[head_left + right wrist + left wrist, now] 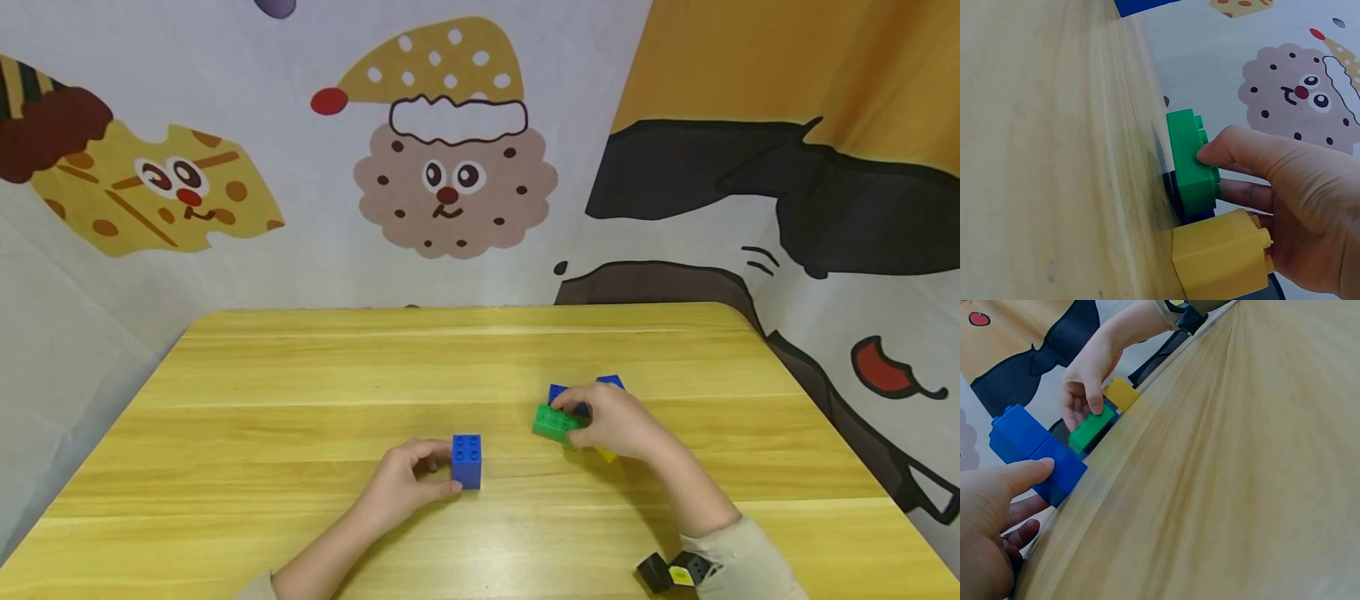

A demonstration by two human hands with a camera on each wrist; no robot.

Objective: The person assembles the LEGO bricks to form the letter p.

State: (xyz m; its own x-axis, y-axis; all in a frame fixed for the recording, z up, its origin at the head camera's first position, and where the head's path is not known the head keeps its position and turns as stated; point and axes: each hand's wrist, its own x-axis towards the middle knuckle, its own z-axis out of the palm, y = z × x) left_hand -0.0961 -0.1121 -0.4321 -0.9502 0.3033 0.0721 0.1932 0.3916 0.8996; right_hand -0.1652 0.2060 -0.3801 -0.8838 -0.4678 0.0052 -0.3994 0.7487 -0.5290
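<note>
Two blue bricks stacked upright (467,472) (1038,453) stand on the table, held at the lower part between the thumb and fingers of my left hand (401,485) (991,519). Farther right, my right hand (618,421) (1092,378) (1310,200) pinches a green brick (553,423) (1090,430) (1190,162) with its studs up. Behind the green brick lies a blue brick (556,392), partly covered by the fingers. A yellow brick (607,455) (1121,394) (1222,256) sits beside the green one, mostly hidden under the right hand in the head view.
Another blue brick (611,381) shows just beyond the right hand. The wooden table (300,383) ends at a far edge against a printed cloth (300,275). A black device with a yellow label (681,573) is at the right wrist.
</note>
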